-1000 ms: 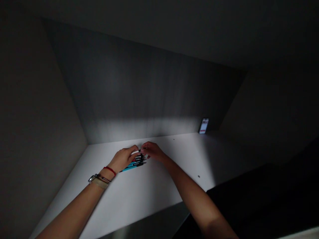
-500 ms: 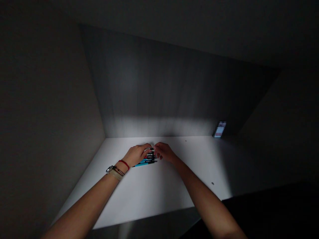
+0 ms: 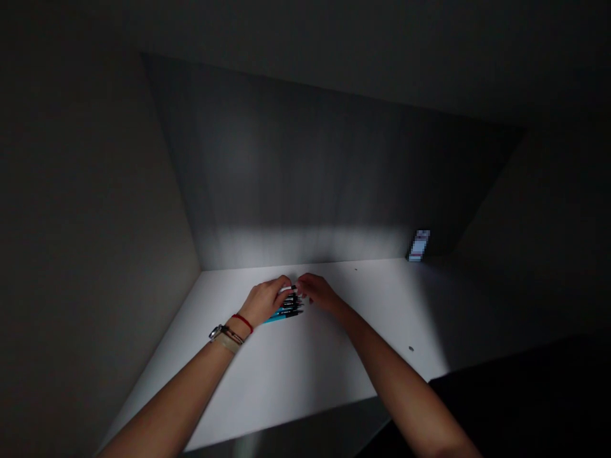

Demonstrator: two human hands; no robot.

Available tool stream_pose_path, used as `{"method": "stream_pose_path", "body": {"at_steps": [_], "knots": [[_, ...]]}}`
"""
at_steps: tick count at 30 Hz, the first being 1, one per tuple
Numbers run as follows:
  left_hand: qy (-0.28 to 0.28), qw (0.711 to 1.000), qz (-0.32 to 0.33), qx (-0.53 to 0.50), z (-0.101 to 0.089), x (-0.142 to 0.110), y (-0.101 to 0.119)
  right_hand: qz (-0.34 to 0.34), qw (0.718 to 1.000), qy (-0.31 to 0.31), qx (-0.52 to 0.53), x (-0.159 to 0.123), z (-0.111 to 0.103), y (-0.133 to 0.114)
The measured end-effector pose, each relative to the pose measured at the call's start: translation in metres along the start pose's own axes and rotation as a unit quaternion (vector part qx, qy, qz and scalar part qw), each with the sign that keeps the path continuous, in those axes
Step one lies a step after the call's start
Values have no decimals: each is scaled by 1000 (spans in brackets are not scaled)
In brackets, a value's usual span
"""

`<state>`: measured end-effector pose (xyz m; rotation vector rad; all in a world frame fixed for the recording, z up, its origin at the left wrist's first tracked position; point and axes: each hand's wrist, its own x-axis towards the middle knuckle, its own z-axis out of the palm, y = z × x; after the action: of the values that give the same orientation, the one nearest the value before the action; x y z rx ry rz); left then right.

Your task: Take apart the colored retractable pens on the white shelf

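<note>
A row of several pens (image 3: 287,309), black-tipped with blue and red barrels, lies side by side on a white shelf (image 3: 305,375) inside a dark cabinet. My left hand (image 3: 266,299) rests over the pens' left part, fingers curled down onto them. My right hand (image 3: 319,294) is at their right ends, fingers bent and pinching at the tip of the farthest pen. A watch and a red string bracelet sit on my left wrist.
The shelf is boxed in by a left wall (image 3: 95,254), a grey back panel (image 3: 310,178) and a dark right side. A small blurred card or label (image 3: 419,245) stands at the back right corner. A small screw hole (image 3: 411,348) marks the shelf's right part.
Both hands stay on the pens with only small finger movements. The view has shifted, so the hands and pens appear further right than a second ago.
</note>
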<state>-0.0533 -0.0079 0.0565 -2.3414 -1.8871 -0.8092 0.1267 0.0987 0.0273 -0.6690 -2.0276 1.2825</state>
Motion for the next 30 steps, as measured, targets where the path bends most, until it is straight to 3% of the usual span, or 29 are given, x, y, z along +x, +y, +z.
{"method": "stream_pose_path", "body": {"at_steps": [3,10,17,22,30], "knots": [[19,1000,13,-16,4,0,1,8,999,-37,-4,1,-3,3],[19,1000,-11,-14,11,-1,0,-32,998,-24,51,3,-2,6],[33,996,35,-69,14,2,-3,55,995,-45,70,-1,-2,0],[45,999,11,-4,12,1,2,23,998,-65,8,0,-11,-1],[49,999,-16,6,14,1,-4,-17,999,-11,28,2,-17,-7]]}}
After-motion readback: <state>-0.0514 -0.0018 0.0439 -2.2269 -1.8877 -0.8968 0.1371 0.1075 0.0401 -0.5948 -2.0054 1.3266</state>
